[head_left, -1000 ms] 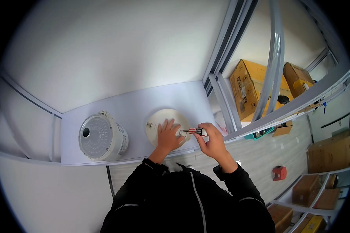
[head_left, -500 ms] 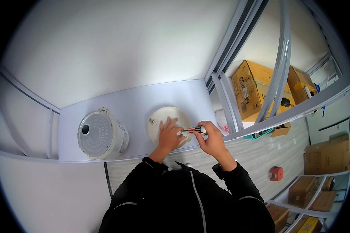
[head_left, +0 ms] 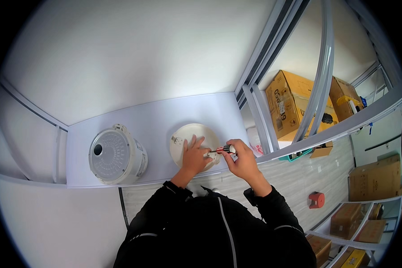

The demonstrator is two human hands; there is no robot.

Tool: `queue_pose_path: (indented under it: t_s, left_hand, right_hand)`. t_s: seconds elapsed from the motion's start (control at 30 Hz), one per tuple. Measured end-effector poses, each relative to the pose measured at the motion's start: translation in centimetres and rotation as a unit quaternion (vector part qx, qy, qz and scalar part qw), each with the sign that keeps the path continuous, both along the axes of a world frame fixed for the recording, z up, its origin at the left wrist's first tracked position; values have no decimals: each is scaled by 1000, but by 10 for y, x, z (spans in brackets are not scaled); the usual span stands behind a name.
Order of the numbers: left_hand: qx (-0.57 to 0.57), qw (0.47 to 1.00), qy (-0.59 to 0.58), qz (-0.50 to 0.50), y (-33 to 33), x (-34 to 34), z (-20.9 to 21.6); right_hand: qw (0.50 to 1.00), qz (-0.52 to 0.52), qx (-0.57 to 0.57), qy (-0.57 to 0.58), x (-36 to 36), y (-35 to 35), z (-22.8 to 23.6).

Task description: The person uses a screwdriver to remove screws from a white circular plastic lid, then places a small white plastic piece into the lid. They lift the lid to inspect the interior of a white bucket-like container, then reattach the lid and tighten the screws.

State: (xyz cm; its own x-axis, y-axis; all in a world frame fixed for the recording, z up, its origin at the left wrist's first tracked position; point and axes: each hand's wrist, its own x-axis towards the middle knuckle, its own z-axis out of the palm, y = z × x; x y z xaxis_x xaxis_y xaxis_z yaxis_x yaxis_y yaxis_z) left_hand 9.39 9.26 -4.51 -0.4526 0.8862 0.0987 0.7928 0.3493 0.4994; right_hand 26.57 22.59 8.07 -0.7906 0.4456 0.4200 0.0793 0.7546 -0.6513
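A round off-white plastic cover lies on the bench. My left hand rests on it with fingers spread, thumb and forefinger close to the tip of a screwdriver. My right hand is closed around the red and black handle of this screwdriver. Its shaft points left, toward the right part of the cover; my fingers hide what the tip touches. To the left stands a white round appliance body, like a rice cooker, with a perforated grey metal disc on top and a dark round hole in it.
The pale bench runs against a white wall, with its front edge close to me. Grey metal frame posts rise at the right. Beyond them are cardboard boxes, a teal bin and a red stool on the floor.
Almost nothing differs. Both hands and the screwdriver keep their places at the cover; the whole view has shifted very slightly.
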Motion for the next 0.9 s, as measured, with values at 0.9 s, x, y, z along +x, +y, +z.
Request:
queue_pose_path:
  t_s: [0.9]
  left_hand:
    - [26,999,-7,-28,1,-4,-4]
  right_hand:
    - [949,-56,43,-308,-15,-7,36]
